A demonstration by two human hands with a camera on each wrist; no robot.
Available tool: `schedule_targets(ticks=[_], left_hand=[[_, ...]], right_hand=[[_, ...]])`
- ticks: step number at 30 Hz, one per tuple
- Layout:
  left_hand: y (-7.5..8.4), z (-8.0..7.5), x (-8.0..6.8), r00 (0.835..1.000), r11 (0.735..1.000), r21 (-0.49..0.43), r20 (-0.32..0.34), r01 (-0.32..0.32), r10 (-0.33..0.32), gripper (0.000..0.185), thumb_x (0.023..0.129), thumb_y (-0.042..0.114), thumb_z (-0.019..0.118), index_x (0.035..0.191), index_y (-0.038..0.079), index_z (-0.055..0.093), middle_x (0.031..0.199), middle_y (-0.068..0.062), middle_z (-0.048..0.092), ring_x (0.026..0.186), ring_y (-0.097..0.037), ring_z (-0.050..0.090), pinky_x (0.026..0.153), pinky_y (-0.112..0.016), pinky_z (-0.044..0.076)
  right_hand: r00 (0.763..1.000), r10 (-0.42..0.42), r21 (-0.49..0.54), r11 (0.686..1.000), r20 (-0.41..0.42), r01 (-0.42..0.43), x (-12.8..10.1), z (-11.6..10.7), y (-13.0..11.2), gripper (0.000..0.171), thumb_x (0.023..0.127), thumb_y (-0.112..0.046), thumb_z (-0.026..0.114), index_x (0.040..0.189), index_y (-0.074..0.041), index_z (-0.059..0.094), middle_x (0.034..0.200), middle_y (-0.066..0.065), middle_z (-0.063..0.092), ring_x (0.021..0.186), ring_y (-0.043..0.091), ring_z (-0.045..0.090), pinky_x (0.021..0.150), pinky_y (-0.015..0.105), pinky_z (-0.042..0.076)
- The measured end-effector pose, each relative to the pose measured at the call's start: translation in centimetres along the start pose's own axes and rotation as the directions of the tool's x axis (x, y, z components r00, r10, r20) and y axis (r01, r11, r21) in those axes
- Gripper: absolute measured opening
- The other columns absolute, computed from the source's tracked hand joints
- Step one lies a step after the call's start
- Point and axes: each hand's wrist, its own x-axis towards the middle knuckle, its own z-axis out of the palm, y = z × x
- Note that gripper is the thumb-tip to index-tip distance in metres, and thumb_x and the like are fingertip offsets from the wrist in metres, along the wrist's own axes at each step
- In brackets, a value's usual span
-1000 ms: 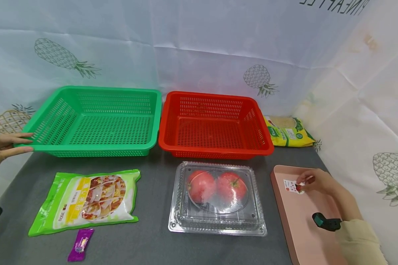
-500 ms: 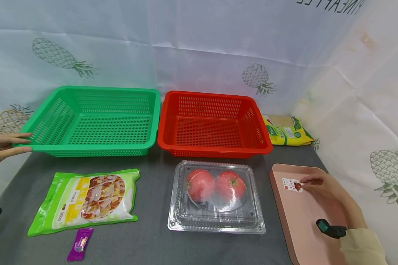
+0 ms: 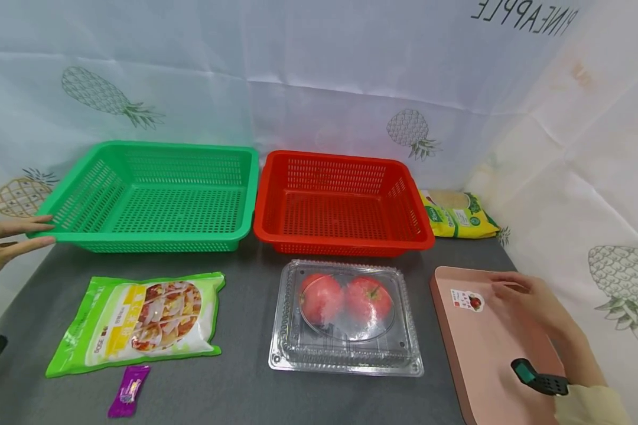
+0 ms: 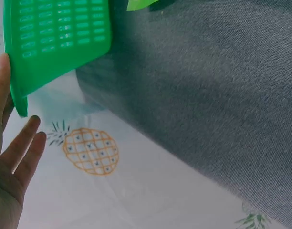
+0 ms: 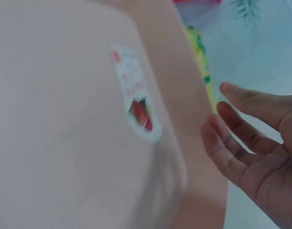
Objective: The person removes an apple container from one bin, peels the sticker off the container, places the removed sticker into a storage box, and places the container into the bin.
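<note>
In the head view my left hand rests its straight fingers at the front left corner of the green basket. The left wrist view shows a fingertip against the basket's flange, while two other fingers stretch out apart from it. My right hand is over the right side of the pink tray, holding nothing. In the right wrist view its thumb and slightly bent fingers stand apart. A small white sticker with a red fruit picture lies flat inside the tray, left of that hand.
A red basket stands beside the green one. Nearer lie a clear lidded box with two tomatoes, a green-white food bag and a small purple wrapped sweet. A yellow packet lies at the back right.
My right hand has drawn back to the right, away from the sticker, which now shows whole. The left hand has stayed at the green basket's corner. The head view has shifted slightly.
</note>
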Motion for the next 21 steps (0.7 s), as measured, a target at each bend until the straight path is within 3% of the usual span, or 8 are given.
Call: schedule_targets(ticks=[4,8,10,11,13,16,20,21], left_hand=[[2.5,-0.2,-0.5,0.998,1.000,-0.021,-0.059,-0.009,0.008,0.034,0.095,0.004,0.059,0.122,-0.016,0.056,0.137,-0.034,0.042,0.129,-0.051,0.034,0.075,-0.055,0.044],[1.9,0.6,-0.8,0.993,0.999,-0.051,-0.117,0.007,-0.013,0.034,0.095,0.007,0.059,0.124,-0.011,0.058,0.137,-0.029,0.046,0.129,-0.047,0.039,0.090,-0.052,0.045],[1.8,0.8,-0.9,0.993,0.998,-0.058,-0.113,0.016,-0.023,0.035,0.096,0.006,0.059,0.125,-0.011,0.057,0.139,-0.028,0.045,0.129,-0.048,0.038,0.094,-0.058,0.041],[1.2,1.0,-0.9,0.992,0.999,-0.036,-0.125,0.022,-0.027,0.036,0.096,0.008,0.059,0.130,-0.002,0.058,0.144,-0.019,0.044,0.134,-0.038,0.037,0.101,-0.047,0.041],[1.3,0.9,-1.0,0.995,1.000,-0.022,-0.104,0.010,-0.013,0.038,0.096,0.005,0.058,0.129,-0.012,0.053,0.144,-0.026,0.040,0.133,-0.046,0.034,0.098,-0.058,0.038],[-0.4,1.4,-1.2,0.993,1.000,-0.007,-0.116,0.030,-0.031,0.043,0.096,0.010,0.060,0.138,0.009,0.052,0.151,-0.002,0.036,0.141,-0.018,0.028,0.110,-0.030,0.031],[-3.4,2.1,-1.3,0.995,0.999,0.006,-0.091,0.035,-0.035,0.044,0.094,0.010,0.062,0.135,0.021,0.054,0.150,0.011,0.033,0.137,0.004,0.025,0.108,-0.016,0.023],[-4.1,2.2,-1.3,0.997,1.000,-0.010,-0.072,0.027,-0.027,0.042,0.093,0.009,0.063,0.135,0.013,0.056,0.152,0.003,0.035,0.140,-0.006,0.029,0.112,-0.028,0.024]], right_hand=[[0.995,-0.081,0.157,0.984,-0.055,0.089,0.8,0.2,-2.0,0.026,0.099,-0.008,0.054,0.123,-0.002,0.060,0.106,-0.024,0.062,0.094,-0.008,0.062,0.075,0.012,0.050],[0.983,-0.142,0.172,0.972,-0.113,0.161,2.1,0.8,-4.7,0.025,0.098,-0.008,0.055,0.121,-0.010,0.064,0.105,-0.025,0.062,0.092,-0.008,0.063,0.075,0.010,0.049],[0.974,-0.186,0.150,0.967,-0.133,0.205,2.8,1.4,-5.9,0.026,0.098,-0.008,0.055,0.122,-0.005,0.063,0.106,-0.024,0.062,0.091,-0.008,0.063,0.076,0.010,0.048],[0.969,-0.207,0.138,0.964,-0.137,0.226,3.2,1.7,-6.5,0.026,0.098,-0.007,0.055,0.123,-0.002,0.061,0.107,-0.024,0.061,0.091,-0.008,0.063,0.076,0.010,0.048],[0.959,-0.248,0.121,0.957,-0.135,0.265,3.8,2.3,-7.4,0.028,0.098,-0.006,0.055,0.123,0.004,0.059,0.107,-0.023,0.061,0.092,-0.007,0.063,0.077,0.011,0.049],[0.952,-0.289,0.100,0.949,-0.099,0.298,4.3,3.3,-8.4,0.029,0.098,-0.005,0.054,0.124,0.008,0.057,0.108,-0.024,0.059,0.094,-0.007,0.061,0.077,0.012,0.049],[0.948,-0.313,0.043,0.948,-0.059,0.315,4.3,4.5,-9.5,0.028,0.096,-0.004,0.056,0.122,0.005,0.059,0.114,-0.011,0.061,0.097,-0.007,0.057,0.077,0.013,0.049],[0.947,-0.316,0.025,0.948,-0.056,0.318,4.3,4.7,-9.7,0.028,0.096,-0.004,0.057,0.122,0.004,0.060,0.116,-0.005,0.061,0.098,-0.007,0.056,0.078,0.012,0.049]])
